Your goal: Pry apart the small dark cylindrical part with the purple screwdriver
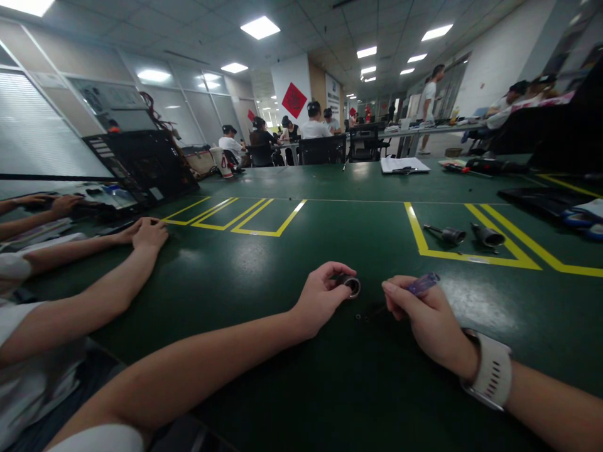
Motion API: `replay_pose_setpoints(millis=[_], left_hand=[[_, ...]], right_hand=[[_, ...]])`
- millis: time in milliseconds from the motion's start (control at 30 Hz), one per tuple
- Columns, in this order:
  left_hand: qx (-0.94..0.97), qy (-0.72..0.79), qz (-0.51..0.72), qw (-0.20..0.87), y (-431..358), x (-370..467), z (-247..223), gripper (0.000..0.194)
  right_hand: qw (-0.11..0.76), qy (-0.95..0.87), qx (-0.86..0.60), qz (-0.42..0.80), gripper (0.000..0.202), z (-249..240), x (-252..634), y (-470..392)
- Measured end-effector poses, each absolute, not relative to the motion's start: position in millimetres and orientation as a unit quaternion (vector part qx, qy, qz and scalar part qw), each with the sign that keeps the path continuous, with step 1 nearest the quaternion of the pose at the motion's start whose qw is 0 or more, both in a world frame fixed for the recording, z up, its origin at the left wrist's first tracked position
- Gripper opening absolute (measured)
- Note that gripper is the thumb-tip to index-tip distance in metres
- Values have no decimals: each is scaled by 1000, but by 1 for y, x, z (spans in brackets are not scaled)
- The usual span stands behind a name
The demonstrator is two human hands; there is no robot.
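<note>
My left hand (pixel 321 295) is closed around a short metal cylinder (pixel 353 287), its round open end facing right. To the right, my right hand (pixel 426 320) grips a screwdriver by its translucent purple handle (pixel 424 284). The handle tilts up to the right, and the dark shaft points down to the left. Below the cylinder, a tiny dark part (pixel 358 317) lies on the green tabletop near the shaft's end. Two metal parts with cup-like ends and thin stems, one on the left (pixel 450 235) and one on the right (pixel 488 235), rest inside a yellow-taped area.
Yellow tape outlines (pixel 257 233) mark the green table (pixel 226 282). At left, co-workers' arms (pixel 127 263) rest on the table. Papers (pixel 404 164), a power tool (pixel 497 166), a black tray (pixel 541 201) and blue-handled scissors (pixel 579 218) lie farther back and right.
</note>
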State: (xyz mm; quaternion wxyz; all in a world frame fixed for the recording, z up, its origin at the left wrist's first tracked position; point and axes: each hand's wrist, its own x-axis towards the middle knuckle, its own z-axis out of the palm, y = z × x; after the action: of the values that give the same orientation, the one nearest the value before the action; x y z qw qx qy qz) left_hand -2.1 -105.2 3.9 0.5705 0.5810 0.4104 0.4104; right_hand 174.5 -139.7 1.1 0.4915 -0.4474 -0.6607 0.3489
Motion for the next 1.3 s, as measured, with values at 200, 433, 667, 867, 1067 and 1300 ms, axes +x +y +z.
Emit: replay_pose_setpoints(millis=[200,433,667,867,1067,1300], left_hand=[[585,405,409,571,-105,-2,3,24],[556,433,451,548,-96,-2,-2,26],[542,442,456,550,-96,-2,0,27],[562,425,453,546,-97,-3,1,25],[588,412,446,534,-100,-2,3,22],[591,417,444,529,-100,0,2,16]], right_hand=[[456,-689,-455,333,36,7,171,-143],[428,-808,-372,160,27,12,167,-151],[435,-832,-330,102,12,11,166,-152],[403,-838,-354,107,11,9,166,-150],[397,-840,-353,108,11,7,167,-149],[399,-846,-343,90,12,5,167,-149]])
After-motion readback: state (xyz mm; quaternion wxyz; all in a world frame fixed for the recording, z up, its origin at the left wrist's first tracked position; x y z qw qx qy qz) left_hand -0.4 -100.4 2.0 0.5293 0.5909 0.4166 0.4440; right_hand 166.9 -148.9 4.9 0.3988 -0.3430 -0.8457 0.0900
